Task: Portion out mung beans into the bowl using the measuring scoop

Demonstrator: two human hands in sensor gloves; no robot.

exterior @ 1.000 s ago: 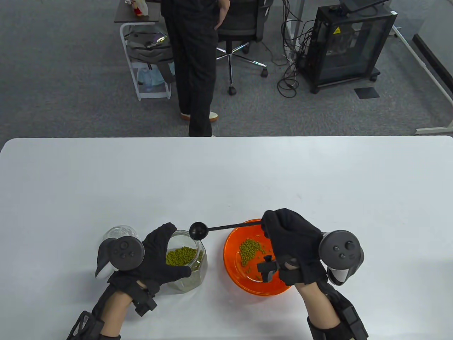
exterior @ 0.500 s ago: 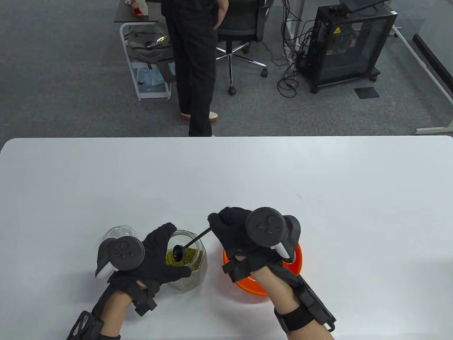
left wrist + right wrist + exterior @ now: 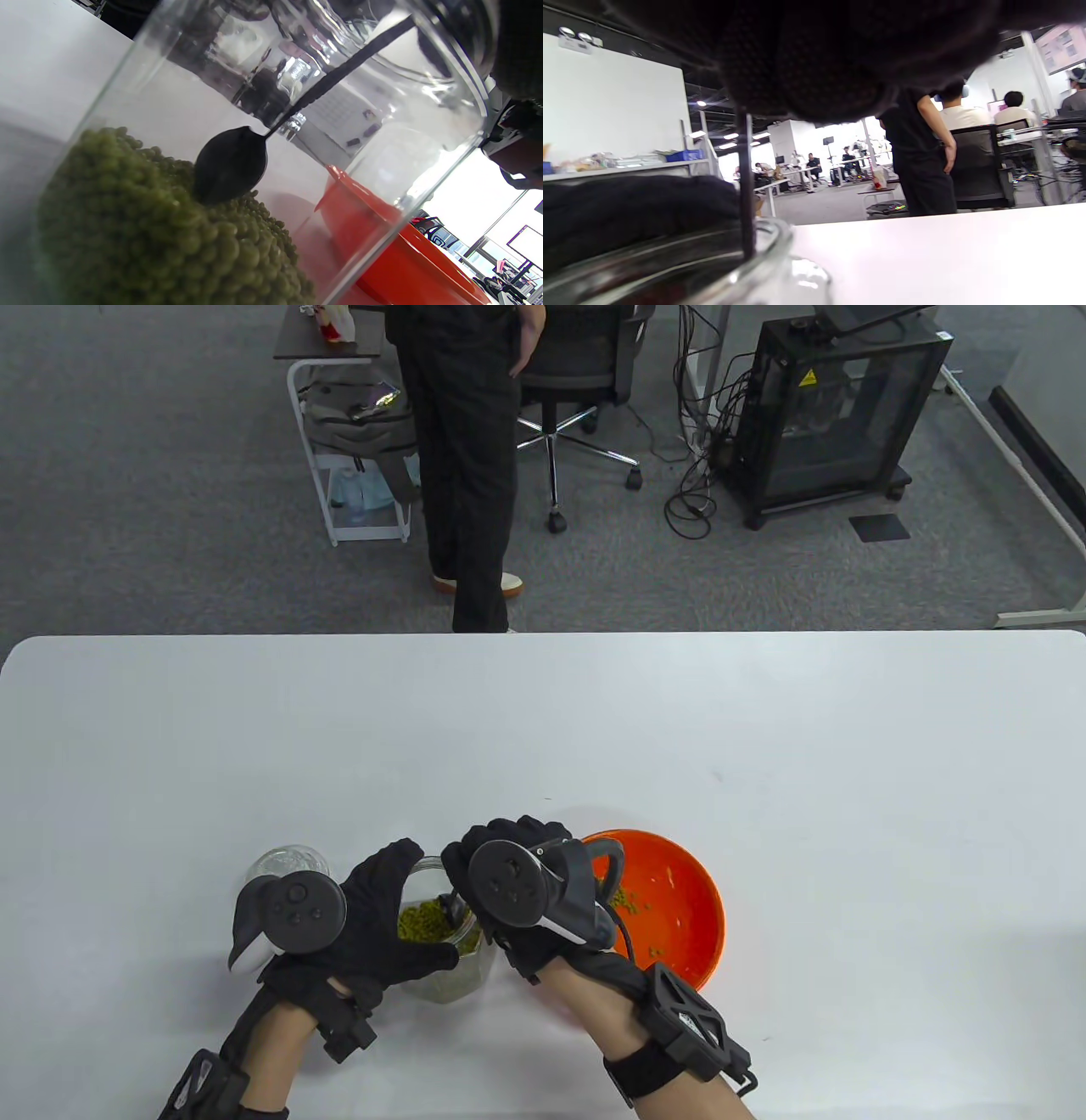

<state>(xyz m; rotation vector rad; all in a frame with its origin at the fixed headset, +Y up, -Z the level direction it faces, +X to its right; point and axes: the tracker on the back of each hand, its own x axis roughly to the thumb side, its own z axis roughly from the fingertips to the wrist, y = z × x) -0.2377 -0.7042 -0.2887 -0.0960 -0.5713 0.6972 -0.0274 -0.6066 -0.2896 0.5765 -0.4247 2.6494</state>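
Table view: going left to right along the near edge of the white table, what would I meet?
Clear glass lid → left hand → glass jar of mung beans → right hand, holding the black scoop down in the jar → orange bowl.

Through the glass jar [image 3: 140,76] wall you see the black measuring scoop [image 3: 231,163] with its bowl pressed into the top of the heaped mung beans [image 3: 140,237], handle slanting up toward the jar's mouth. The orange bowl [image 3: 407,262] sits just beside the jar.
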